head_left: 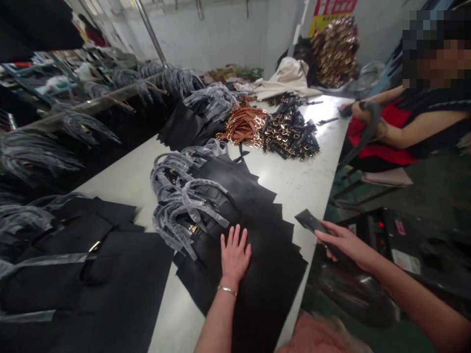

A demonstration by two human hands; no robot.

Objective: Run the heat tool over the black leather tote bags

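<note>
Left hand [235, 255]: open, palm down, fingers spread, lying flat on the fanned stack of black leather tote bags [267, 267]; it has hold of nothing, and a thin metal bracelet [226, 290] sits at the wrist. Right hand [342, 240]: fingers and thumb closed around one end of a black leather piece [311, 220], held clear of the stack, just beside its right edge.

The stack lies at lower centre on a white work table [294, 181], bags overlapping in a stepped row, with pointed lower corners showing along the right side. Their handles [176, 196] are wrapped in grey plastic film and gathered at the left of the stack; a gold-coloured fitting [194, 228] shows among them. More wrapped black bags [91, 274] lie at lower left, and another pile [187, 125] lies farther up the table.

Upper centre: brown straps with gold buckles [243, 125] and black straps with gold hardware [290, 135]. At right, a seated co-worker [382, 132] in a red apron grips a dark strap [368, 117].
</note>
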